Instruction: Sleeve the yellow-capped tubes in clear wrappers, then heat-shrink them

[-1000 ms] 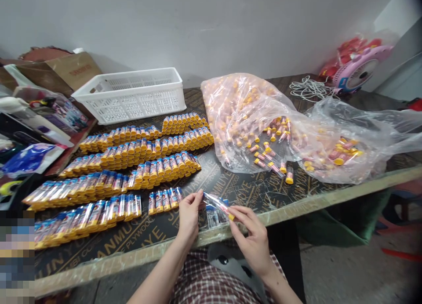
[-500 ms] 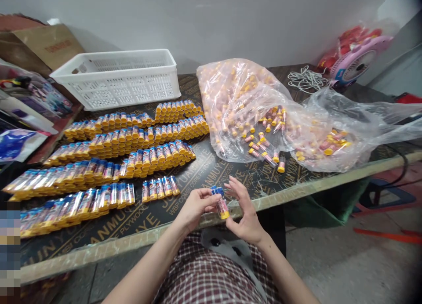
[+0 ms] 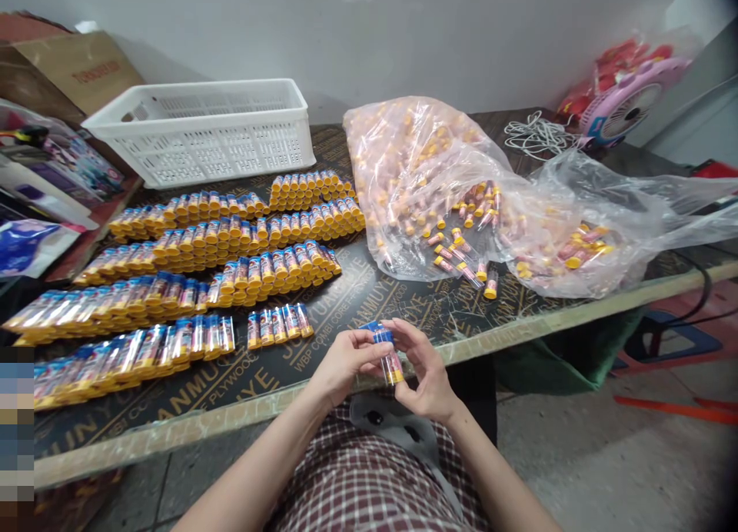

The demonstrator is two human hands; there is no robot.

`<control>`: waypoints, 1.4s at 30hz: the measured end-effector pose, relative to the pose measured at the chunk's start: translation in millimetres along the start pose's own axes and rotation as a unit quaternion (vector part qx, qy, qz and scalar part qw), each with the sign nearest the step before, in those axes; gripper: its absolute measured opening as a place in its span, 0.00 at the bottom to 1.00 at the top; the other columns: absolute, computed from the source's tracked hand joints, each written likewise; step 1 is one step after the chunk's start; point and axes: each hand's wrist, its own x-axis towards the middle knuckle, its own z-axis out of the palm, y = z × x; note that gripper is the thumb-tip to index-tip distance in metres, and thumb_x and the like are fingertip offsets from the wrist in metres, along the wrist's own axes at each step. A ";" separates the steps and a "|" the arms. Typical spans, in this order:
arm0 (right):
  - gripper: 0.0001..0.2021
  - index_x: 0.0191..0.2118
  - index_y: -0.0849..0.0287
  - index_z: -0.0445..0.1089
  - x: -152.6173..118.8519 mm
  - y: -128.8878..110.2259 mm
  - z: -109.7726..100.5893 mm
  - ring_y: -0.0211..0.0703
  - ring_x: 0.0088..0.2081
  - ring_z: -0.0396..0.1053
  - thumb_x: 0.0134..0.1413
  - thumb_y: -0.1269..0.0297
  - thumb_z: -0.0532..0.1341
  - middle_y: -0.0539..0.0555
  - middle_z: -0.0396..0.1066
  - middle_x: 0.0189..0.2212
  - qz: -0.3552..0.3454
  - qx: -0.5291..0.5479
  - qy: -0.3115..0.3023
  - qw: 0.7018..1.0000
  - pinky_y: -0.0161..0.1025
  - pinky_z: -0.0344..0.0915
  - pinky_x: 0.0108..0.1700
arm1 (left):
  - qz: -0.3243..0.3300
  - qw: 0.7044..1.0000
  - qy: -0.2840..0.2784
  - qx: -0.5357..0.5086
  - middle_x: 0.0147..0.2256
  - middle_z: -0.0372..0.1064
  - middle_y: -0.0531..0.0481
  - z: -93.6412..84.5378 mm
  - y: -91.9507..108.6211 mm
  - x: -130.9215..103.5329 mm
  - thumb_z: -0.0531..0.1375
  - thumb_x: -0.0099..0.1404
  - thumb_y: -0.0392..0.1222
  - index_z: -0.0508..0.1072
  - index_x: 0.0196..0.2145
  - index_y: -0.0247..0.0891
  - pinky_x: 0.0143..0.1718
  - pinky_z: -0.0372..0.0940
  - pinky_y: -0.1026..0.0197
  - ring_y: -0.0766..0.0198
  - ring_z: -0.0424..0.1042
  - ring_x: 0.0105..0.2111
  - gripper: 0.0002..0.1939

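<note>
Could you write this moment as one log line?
left hand: grips tube | right hand: close around tube | left side: tube rows, white basket | right side: plastic bag

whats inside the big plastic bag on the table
The plastic bag holds many small pinkish tubes with yellow ends, visible through the cloudy film. Whatever lies deeper is covered, so I cannot tell how many there are.

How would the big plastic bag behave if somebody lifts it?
The plastic bag would probably sag, since its film looks thin and wrinkled. It may feel fairly heavy, because many tubes lie inside it. The tubes, being round, could roll.
</note>
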 end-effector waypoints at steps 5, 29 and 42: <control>0.41 0.61 0.52 0.49 1.4 -2.5 1.6 0.50 0.58 0.59 0.37 0.80 0.54 0.58 0.57 0.57 0.005 -0.009 0.007 1.000 0.49 0.61 0.56 | 0.005 1.000 -0.005 0.000 0.28 0.71 0.46 1.3 1.2 -2.3 0.69 0.47 0.47 0.74 0.32 0.29 0.28 0.63 0.66 0.69 0.69 0.25 0.19; 0.20 0.51 0.56 0.67 34.3 60.6 -111.7 0.54 0.58 0.54 0.52 0.58 0.59 0.62 0.58 0.55 0.165 -0.482 0.225 0.830 0.54 0.52 0.57 | 0.095 0.537 0.273 0.793 0.36 0.73 0.43 -93.6 38.2 17.3 0.49 0.64 0.50 0.64 0.47 0.37 0.28 0.56 0.61 0.52 0.72 0.35 0.18; 0.33 0.55 0.54 0.61 135.5 104.1 -168.2 0.64 0.52 0.57 0.48 0.38 0.52 0.65 0.62 0.47 0.332 -0.527 0.147 0.768 0.59 0.53 0.47 | 0.103 0.684 0.144 0.707 0.38 0.66 0.42 -23.4 -5.6 28.1 0.45 0.68 0.42 0.70 0.40 0.35 0.40 0.59 0.60 0.57 0.68 0.40 0.16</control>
